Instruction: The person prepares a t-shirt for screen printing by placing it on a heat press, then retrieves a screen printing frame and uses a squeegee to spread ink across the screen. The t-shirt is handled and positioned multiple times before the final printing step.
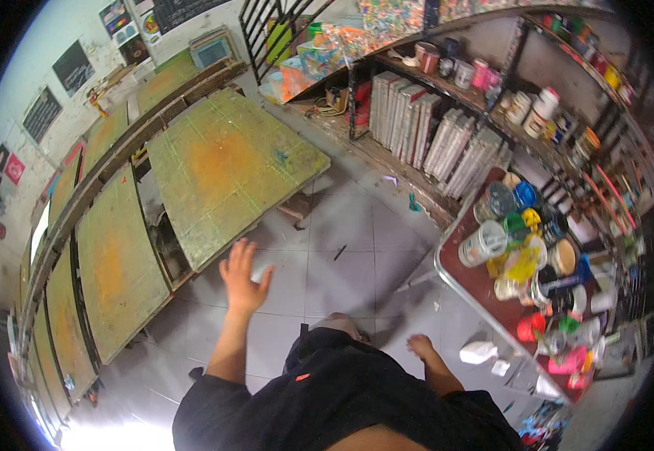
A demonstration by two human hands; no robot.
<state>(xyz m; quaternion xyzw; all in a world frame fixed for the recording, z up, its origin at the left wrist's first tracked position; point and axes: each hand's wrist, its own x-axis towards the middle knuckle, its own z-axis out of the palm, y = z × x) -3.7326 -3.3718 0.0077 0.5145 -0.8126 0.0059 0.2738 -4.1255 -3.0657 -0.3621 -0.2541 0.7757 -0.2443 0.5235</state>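
Observation:
My left hand (243, 278) is raised in front of me, palm down, its fingers and thumb spread and nothing in it. It is nearest to the front corner of a flat printing board (240, 154), greenish with an orange stain in the middle; whether it touches the edge I cannot tell. My right hand (419, 346) hangs low over the floor, apart from everything. Its fingers are loosely bent and look small here, with no object visible in them. A second stained board (115, 259) lies left of the first.
On the right, a dark red table (458, 239) carries several paint tubs, including a white bucket (483, 243). Behind it, shelves hold bottles and upright frames (398, 113). Grey floor tiles (338, 282) lie between boards and table. A white bottle (478, 352) sits by the table edge.

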